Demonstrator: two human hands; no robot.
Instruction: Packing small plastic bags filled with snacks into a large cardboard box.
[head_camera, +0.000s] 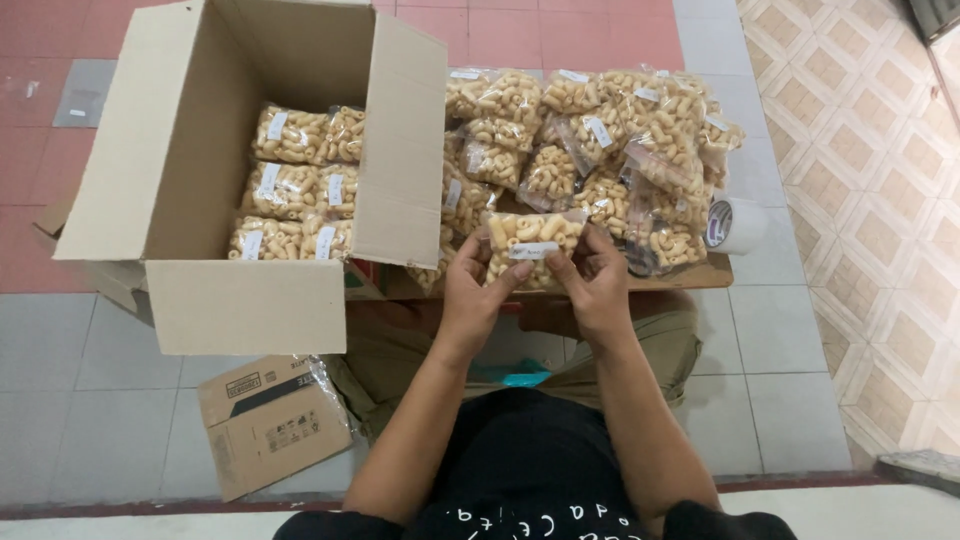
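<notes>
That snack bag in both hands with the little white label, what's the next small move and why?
Probably press the white label flat with the thumbs. Both the left hand and the right hand hold the clear snack bag with their fingers right at the label. After that it likely joins the labelled bags lined up in the open cardboard box.

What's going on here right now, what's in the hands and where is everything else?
A person sitting on the tiled floor holds one clear snack bag with both hands: the left hand grips its lower left edge and the right hand its right side, thumbs near a small white label. Behind it lies a pile of similar bags on a board. To the left, an open cardboard box already holds rows of packed bags. A tape roll sits at the right, a small flattened carton lower left.
</notes>
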